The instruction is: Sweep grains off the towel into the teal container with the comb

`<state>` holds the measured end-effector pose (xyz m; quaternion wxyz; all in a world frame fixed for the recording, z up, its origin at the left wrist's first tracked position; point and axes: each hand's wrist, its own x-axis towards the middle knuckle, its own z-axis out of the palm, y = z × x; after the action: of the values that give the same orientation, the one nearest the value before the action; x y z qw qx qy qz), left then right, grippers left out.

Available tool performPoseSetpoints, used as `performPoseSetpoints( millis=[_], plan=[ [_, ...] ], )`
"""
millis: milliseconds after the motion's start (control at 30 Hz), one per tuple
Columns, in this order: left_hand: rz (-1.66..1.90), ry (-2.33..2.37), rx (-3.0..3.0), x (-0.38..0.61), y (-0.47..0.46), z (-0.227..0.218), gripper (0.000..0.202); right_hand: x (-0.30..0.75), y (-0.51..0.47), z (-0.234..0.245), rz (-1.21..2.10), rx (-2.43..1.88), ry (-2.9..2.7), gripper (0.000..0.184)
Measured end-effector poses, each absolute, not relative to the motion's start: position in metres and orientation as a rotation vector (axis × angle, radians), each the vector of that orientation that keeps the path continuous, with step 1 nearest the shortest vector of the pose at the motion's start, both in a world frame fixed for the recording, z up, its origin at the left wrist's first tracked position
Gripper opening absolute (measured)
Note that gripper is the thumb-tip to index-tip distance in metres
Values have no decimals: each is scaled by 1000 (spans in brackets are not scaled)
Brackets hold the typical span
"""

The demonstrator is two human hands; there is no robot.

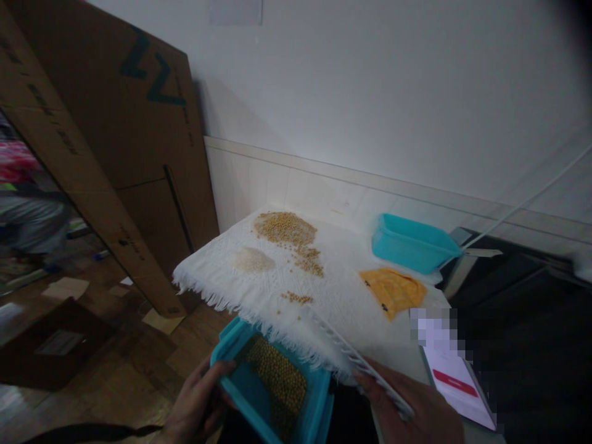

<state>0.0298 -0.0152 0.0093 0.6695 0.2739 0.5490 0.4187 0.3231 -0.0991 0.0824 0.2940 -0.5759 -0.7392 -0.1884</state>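
Observation:
My left hand (198, 394) grips the left rim of a blue plastic bin (250, 404), thumb over the edge. Yellow soybeans (282, 376) cover part of its bottom. The bin is tilted just below the fringed front edge of a white cloth (222, 277) on the table. In my right hand (407, 401) is a long white ribbed strip (351, 354); its exact kind is unclear. The strip's far end rests near a few loose soybeans (298, 298). Farther back lie a larger soybean pile (284, 228) and a small heap of pale grains (253, 259).
A second blue bin (411, 243) stands at the back right, by the wall. Beside it are a yellow cloth (395, 290) and a lit phone or tablet (456, 376). A large cardboard box (139, 123) rises to the left; a person's leg (34, 222) shows beyond it.

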Motion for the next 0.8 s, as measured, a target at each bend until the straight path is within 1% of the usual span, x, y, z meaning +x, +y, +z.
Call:
performPoseSetpoints(
  millis=[167,233,367,533,800],
  plan=[
    [929,1247,630,31,-14,16,40,341,-89,78,-606,-1564,-1960,38],
    [936,1251,638,30,-15,16,41,340,-88,74,-596,-1583,-1932,36],
    [943,1233,640,28,-17,10,45,336,-91,71,-535,-1577,-1986,37],
    [973,1226,657,26,-18,3,42,337,-95,72,-551,-1593,-1980,39],
    [968,1221,645,29,-18,11,43,332,-96,75,-581,-1548,-2077,36]
  ],
)
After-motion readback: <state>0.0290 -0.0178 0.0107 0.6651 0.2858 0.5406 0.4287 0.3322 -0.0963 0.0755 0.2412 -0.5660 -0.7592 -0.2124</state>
